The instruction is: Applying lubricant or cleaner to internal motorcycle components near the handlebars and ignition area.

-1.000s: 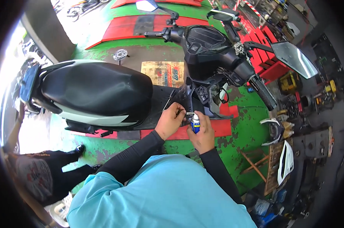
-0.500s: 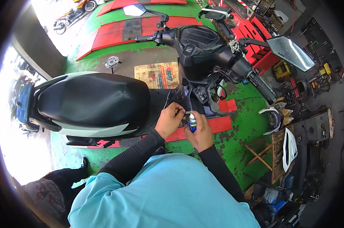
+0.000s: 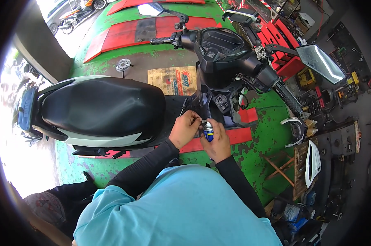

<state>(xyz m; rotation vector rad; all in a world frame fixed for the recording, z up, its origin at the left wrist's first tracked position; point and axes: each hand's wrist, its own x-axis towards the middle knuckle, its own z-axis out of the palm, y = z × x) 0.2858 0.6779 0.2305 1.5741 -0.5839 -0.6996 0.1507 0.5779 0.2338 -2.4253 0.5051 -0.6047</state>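
My right hand (image 3: 219, 144) is wrapped round a small blue spray can (image 3: 208, 134) with a white top, its index finger up at the nozzle. Close beside the nozzle, my left hand (image 3: 184, 130) is closed in a pinch; a small thing shows at its fingertips, too small to name. Both hands are over the footboard area of a scooter, between its black seat (image 3: 103, 106) and its dark front panel (image 3: 221, 103).
A scooter mirror (image 3: 321, 63) juts out at the right, past the handlebar grip (image 3: 290, 98). Flattened cardboard (image 3: 171, 80) and a round metal disc on a stand (image 3: 123, 64) lie beyond the seat. A wooden stand (image 3: 290, 168) holds a white panel. Another person (image 3: 50, 207) is at lower left.
The scooter's front has shifted slightly right in the view. My hands keep nearly the same hold, close together. The other person's foot at lower left has moved a little.
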